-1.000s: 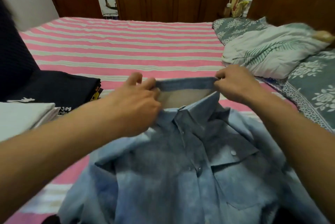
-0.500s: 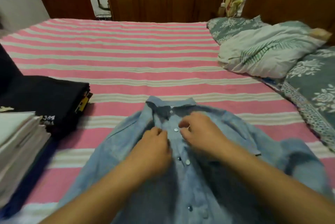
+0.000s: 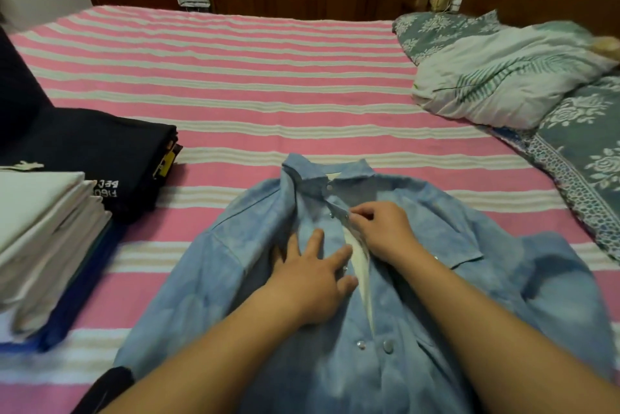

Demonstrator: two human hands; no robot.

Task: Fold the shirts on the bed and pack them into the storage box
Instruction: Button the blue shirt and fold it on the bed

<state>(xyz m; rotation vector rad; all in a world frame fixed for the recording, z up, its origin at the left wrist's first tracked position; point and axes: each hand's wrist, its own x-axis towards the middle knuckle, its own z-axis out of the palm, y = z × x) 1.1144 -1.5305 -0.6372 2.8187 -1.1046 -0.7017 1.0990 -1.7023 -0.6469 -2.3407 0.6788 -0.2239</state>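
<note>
On the near half of the pink-and-white striped bed [image 3: 268, 78], a light blue denim snap-button shirt [image 3: 436, 246] lies face up, collar pointing away, its front placket partly parted to show pale lining. The left hand [image 3: 312, 283] rests flat on the left chest panel, fingers spread and straight. The right hand [image 3: 382, 232] pinches the placket edge just below the collar between thumb and curled fingers. Beyond the collar the striped cover runs bare to the far edge. At the left edge sit a stack of folded white cloth [image 3: 43, 222] and, just behind it, folded black garments [image 3: 100, 155] bearing upside-down white lettering, too small to read surely, and a yellow tag. Green floral pillows [image 3: 583, 132] and a white leaf-print pillow [image 3: 503, 78] crowd the right side.
</note>
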